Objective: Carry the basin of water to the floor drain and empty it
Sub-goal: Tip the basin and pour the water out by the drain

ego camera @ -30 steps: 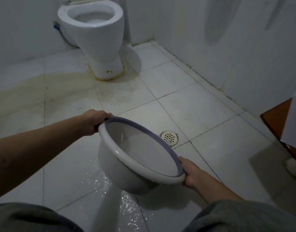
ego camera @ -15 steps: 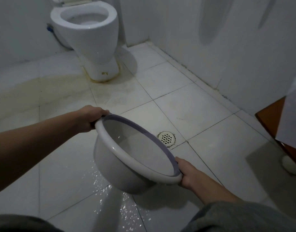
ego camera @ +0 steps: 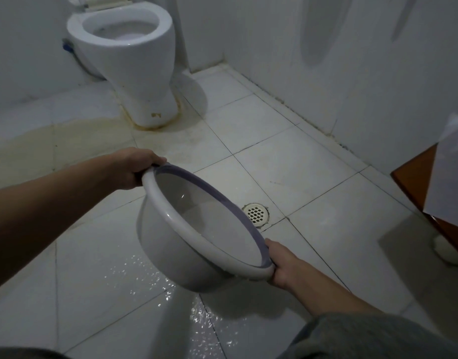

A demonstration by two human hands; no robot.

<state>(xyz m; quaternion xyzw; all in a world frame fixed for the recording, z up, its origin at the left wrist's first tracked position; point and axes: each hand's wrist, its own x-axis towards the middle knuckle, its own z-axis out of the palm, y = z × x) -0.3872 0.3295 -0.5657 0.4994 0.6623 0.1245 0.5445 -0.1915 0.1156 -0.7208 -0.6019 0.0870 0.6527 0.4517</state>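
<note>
We hold the white basin [ego camera: 171,237] tilted above the wet floor [ego camera: 98,294], left hand [ego camera: 134,167] and right hand [ego camera: 282,265] clamped on opposite rims, its far edge hiding part of the floor drain [ego camera: 257,215].

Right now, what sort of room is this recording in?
A tiled bathroom, most likely: a white toilet stands by the wall, a round floor drain is set in the tiles, and water glistens on the floor.
</note>
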